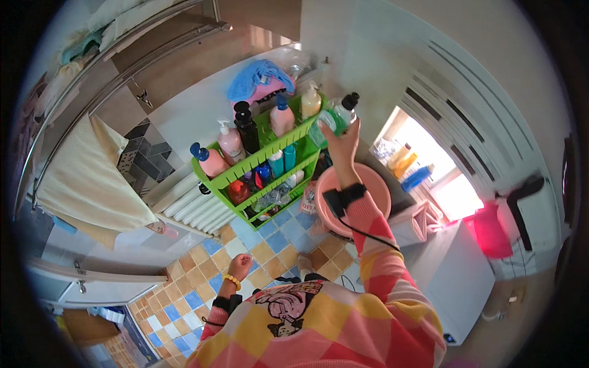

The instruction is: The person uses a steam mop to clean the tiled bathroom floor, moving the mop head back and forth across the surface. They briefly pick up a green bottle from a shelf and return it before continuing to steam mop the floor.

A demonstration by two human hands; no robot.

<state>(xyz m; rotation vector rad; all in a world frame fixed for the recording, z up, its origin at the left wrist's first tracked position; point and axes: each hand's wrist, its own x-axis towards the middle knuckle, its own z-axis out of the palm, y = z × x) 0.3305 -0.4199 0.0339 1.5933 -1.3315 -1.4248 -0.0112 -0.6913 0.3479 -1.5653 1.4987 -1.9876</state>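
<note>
My right hand (343, 146) is raised at the right end of a green plastic shelf rack (270, 149). Its fingers close around a clear pump bottle (333, 122) with a green label and black top, tilted beside the top tier. Along that tier stand a cream pump bottle (311, 103), a pink bottle with a blue pump (282, 118), a black bottle (246, 130), a pale pink pump bottle (230, 145) and another pink bottle (212, 163). Low over the tiled floor hangs my left hand (240, 266), fingers curled, with nothing visible in it.
A pink basin (373, 178) sits below my right forearm. The rack's lower tiers hold several bottles, including a red one (238, 192). More bottles (405, 164) stand by the bright window. A white appliance (451, 285) is at right, a radiator (193, 205) and hanging towel (92, 178) at left.
</note>
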